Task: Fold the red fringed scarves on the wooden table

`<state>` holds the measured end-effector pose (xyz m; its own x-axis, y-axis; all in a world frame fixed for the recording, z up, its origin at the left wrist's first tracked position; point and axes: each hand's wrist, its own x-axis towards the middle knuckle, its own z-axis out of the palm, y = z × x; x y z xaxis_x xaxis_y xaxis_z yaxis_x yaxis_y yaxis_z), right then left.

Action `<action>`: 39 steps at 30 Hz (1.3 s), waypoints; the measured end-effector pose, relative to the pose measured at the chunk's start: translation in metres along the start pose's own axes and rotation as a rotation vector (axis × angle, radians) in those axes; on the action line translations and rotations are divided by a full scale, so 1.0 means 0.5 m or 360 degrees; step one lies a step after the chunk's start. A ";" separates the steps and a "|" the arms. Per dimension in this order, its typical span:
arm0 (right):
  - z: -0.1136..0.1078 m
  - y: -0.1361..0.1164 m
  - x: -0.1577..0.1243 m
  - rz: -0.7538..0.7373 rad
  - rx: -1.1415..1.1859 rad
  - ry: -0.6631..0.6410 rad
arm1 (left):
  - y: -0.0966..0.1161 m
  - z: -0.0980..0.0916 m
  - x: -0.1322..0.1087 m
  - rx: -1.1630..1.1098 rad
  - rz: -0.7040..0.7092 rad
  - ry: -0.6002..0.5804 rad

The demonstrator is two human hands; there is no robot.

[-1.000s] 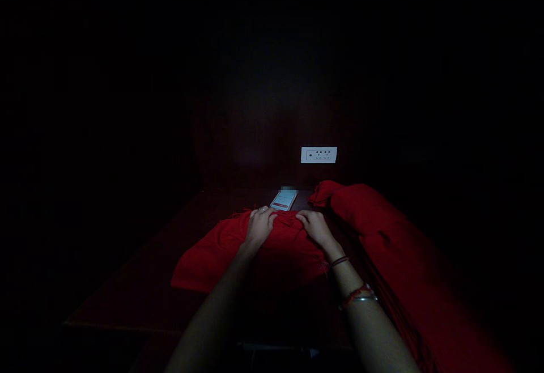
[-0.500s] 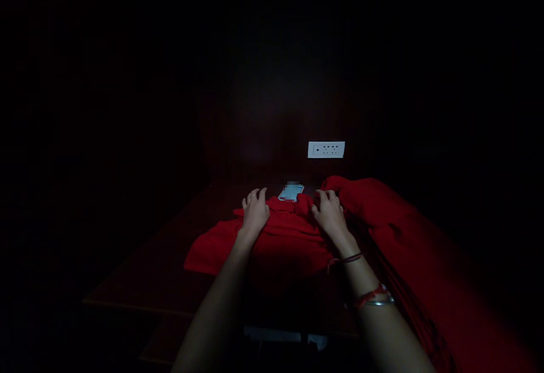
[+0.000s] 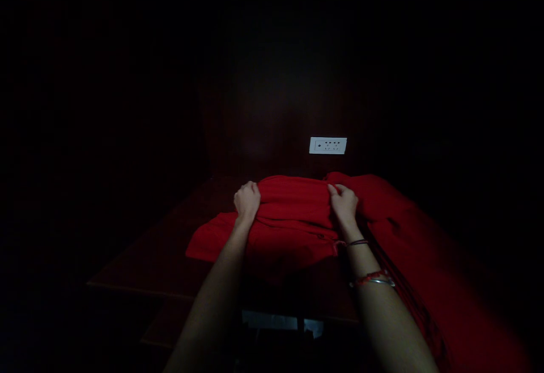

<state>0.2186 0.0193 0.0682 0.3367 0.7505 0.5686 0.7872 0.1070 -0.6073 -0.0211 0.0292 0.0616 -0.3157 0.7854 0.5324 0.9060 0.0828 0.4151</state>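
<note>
Red cloth [image 3: 300,194] lies on the table [image 3: 161,265], its far part stretched between both hands. Left hand [image 3: 247,199]: fingers curled, gripping its left side. Right hand [image 3: 344,201]: thumb and fingers pinching its right side. Red bundle [image 3: 408,237] to the right; socket [image 3: 328,145] beyond, on the wall [image 3: 272,140].

red cloth [image 3: 293,210], far part taut, near part rumpled on dark tabletop [image 3: 153,265]

Both arms [image 3: 216,285] stretch forward, left hand [image 3: 247,198] and right hand [image 3: 345,203] apart, fingers [image 3: 251,186] curled inward.
</note>
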 end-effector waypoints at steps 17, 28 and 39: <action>0.017 -0.005 -0.032 -0.0429 0.0676 -0.1142 | 0.057 0.054 -0.053 -0.0619 0.1026 -0.0540; -0.013 -0.010 -0.026 -0.0126 0.1047 -0.1011 | 0.055 0.036 -0.033 -0.0698 0.0564 -0.0043; -0.001 0.042 0.019 0.0223 0.0673 -0.0291 | 0.016 0.034 0.033 -0.0639 0.0430 -0.0287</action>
<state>0.2387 0.0284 0.0609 0.2984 0.8749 0.3815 0.4488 0.2241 -0.8651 -0.0142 0.0532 0.0609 0.0005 0.8422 0.5391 0.7576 -0.3522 0.5496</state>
